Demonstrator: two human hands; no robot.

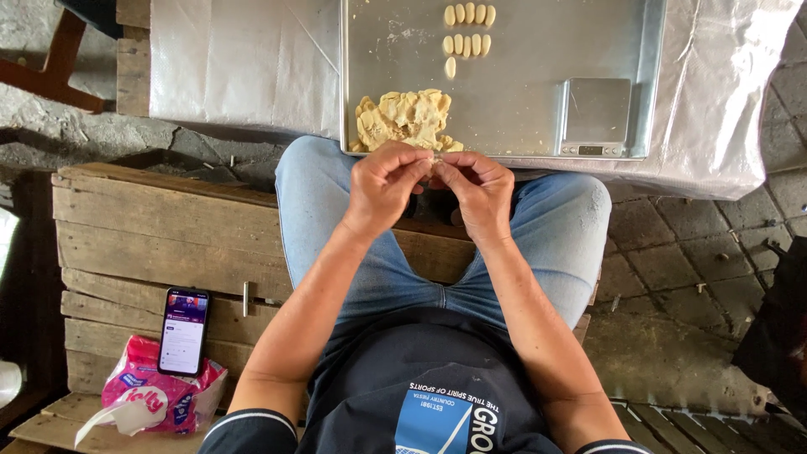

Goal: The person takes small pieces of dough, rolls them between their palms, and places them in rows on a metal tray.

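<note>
while both hands are meeting above the lap, the left hand (382, 181) and right hand (477, 187) are pinching a small dough piece (434, 160) between fingertips, just below the dough heap (405, 119).

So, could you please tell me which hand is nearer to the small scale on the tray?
The right hand. It sits below and left of the scale; the left hand is farther left, beyond the right.

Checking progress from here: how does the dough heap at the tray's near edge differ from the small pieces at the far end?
The dough heap is one large, ragged, flaky mass; the small pieces are smooth little ovals. The dough heap lies loose by the hands, while the small pieces stand in neat rows, one alone below. Both are pale yellow and rest on the metal tray.
</note>
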